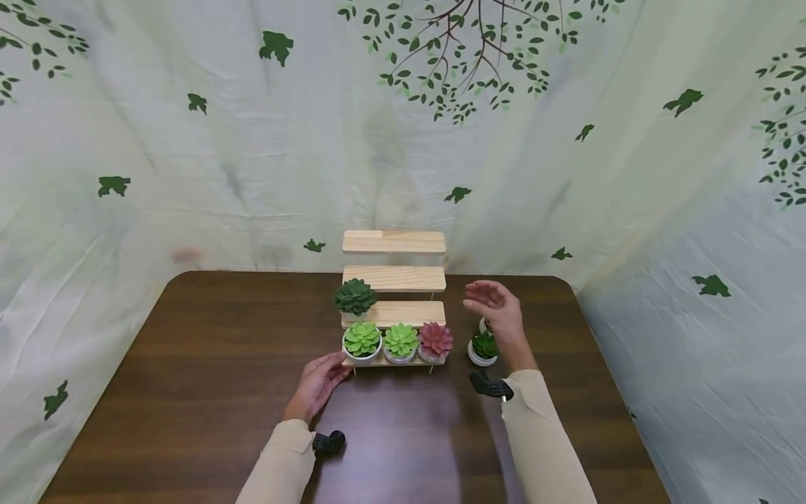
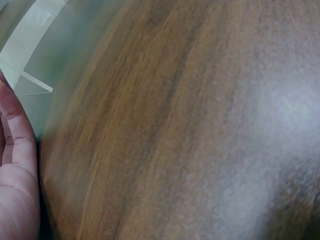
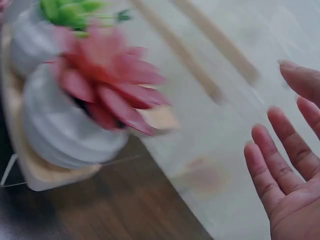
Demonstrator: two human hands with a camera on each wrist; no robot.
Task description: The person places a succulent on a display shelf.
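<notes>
My left hand (image 1: 319, 381) is at the left end of a tiered wooden plant stand (image 1: 393, 278), fingertips right at its lowest shelf. In the left wrist view, its fingers (image 2: 22, 135) are loosely bent. My right hand (image 1: 500, 311), fingers apart and holding nothing, is raised right of the stand. Along the lowest shelf stand two light green succulents (image 1: 362, 339) and a red succulent (image 1: 436, 339) in white pots. A dark green succulent (image 1: 355, 297) sits at the left of the shelf above. Below my right hand is a potted green plant (image 1: 483, 347), with another pot (image 1: 484, 325) partly hidden behind it.
The stand is on a dark brown wooden table (image 1: 220, 336), near its back edge. Its upper two shelves bear no pots. A pale leaf-printed cloth (image 1: 252, 154) hangs behind and beside the table. Each wrist wears a black camera mount (image 1: 491, 385).
</notes>
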